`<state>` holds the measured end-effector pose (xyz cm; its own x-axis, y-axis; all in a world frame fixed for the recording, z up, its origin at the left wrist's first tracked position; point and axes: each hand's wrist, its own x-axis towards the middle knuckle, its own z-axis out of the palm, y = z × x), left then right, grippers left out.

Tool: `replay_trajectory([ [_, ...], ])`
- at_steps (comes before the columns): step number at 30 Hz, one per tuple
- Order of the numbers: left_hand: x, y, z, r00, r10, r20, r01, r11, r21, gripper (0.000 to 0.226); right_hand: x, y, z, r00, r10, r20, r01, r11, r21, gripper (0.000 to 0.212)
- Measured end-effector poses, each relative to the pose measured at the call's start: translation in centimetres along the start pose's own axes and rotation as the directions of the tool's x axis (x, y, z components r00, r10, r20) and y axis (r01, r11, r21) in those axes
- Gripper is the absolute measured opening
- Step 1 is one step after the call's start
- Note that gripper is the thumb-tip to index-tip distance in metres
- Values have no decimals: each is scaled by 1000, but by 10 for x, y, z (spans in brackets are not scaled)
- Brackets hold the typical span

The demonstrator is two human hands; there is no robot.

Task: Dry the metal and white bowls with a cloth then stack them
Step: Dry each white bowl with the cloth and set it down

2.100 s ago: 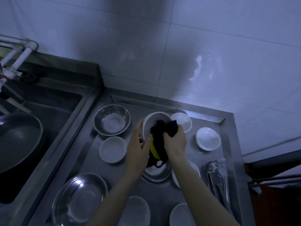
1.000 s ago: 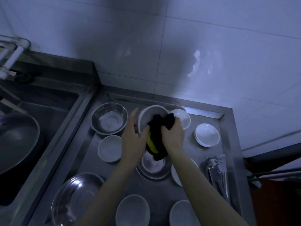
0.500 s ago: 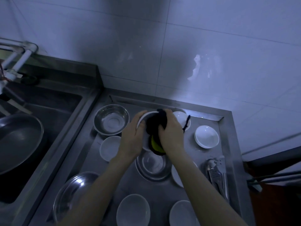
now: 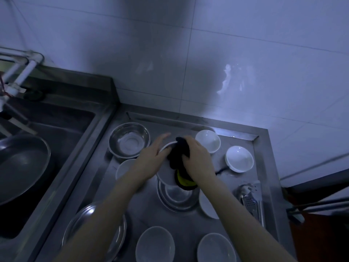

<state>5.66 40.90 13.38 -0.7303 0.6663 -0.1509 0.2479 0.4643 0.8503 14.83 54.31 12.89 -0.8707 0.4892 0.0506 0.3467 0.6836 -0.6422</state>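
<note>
At the centre of the frame, a left hand [image 4: 151,159] holds a tilted white bowl [image 4: 166,176] by its rim above a metal bowl [image 4: 177,197] on the steel counter [image 4: 188,220]. The right hand [image 4: 198,159], fingers curled round a dark cloth [image 4: 178,154], presses it into the white bowl.

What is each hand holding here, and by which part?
The left hand holds a white bowl tilted by its left rim. The right hand grips a bunched dark cloth, pressing it into the bowl.
</note>
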Motion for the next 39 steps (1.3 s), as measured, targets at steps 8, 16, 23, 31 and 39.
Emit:
replay_trajectory([
  [8,-27,-6,61,919,64,-388,-133,979,-152,40,-14,1,7,846,532,9,-490,772,405,37],
  [16,-7,-14,17,972,233,12,-232,971,-52,33,0,5,1,996,-84,12,85,985,-149,27],
  [23,-13,-11,47,909,122,-400,-191,972,-138,30,-15,0,15,818,567,92,-524,670,526,29],
  [31,9,-2,7,983,73,170,-110,968,224,36,0,7,11,998,-61,35,67,979,-190,31],
  [39,-27,-6,57,945,34,-326,-105,973,-204,61,-5,11,13,781,623,41,-571,686,452,23],
])
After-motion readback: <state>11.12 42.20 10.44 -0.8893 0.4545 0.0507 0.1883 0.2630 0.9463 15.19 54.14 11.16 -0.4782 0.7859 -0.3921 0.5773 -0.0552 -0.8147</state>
